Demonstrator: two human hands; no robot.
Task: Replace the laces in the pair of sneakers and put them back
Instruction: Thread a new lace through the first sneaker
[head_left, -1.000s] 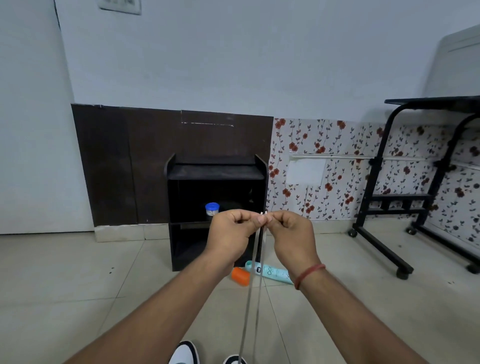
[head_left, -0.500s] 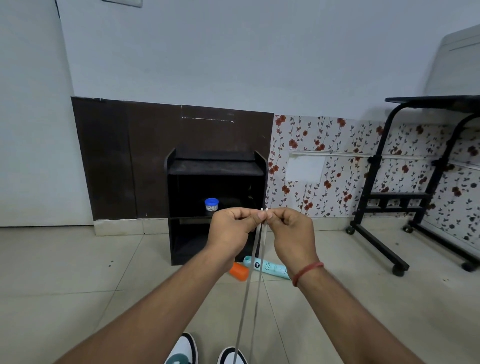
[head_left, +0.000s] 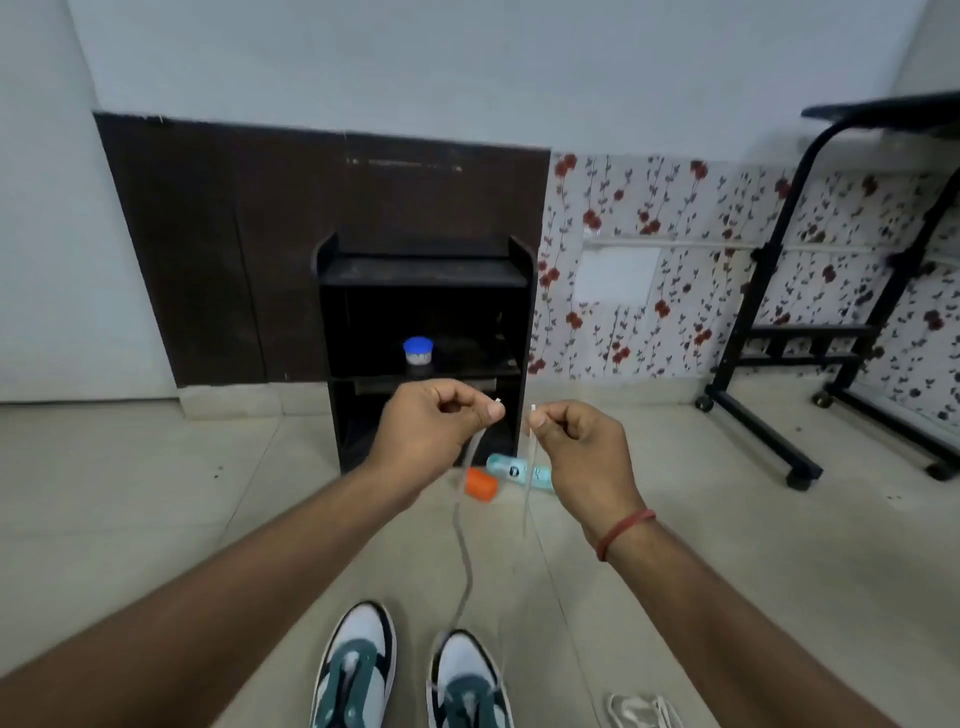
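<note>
Both hands are raised at the centre of the frame, each pinching one end of a pale lace (head_left: 461, 545) between thumb and curled fingers. The left hand (head_left: 434, 423) is holding its tip just left of centre; the right hand (head_left: 582, 441), a red thread (head_left: 623, 532) circling its wrist, is gripping the other tip just beside it — the two white tips are standing a little apart, not touching. The lace strands are hanging down from both hands, blurred and slack, toward the lower middle of the frame, where the pair of sneakers (head_left: 410, 670) is sitting side by side on the tiled floor (head_left: 156, 519), toes pointing up the frame. The strands are running to the right-hand shoe; the exact eyelets cannot be made out.

Behind the hands a black shelf unit (head_left: 423, 275) is standing against the wall, with a blue-capped jar (head_left: 418, 351) on its middle shelf. An orange cap (head_left: 480, 484) and a light teal tube (head_left: 519, 472) are lying on the floor at its foot. A black wheeled stand (head_left: 769, 312) is occupying the right side — and a crumpled pale bundle (head_left: 644, 711) is lying at the lower right edge.
</note>
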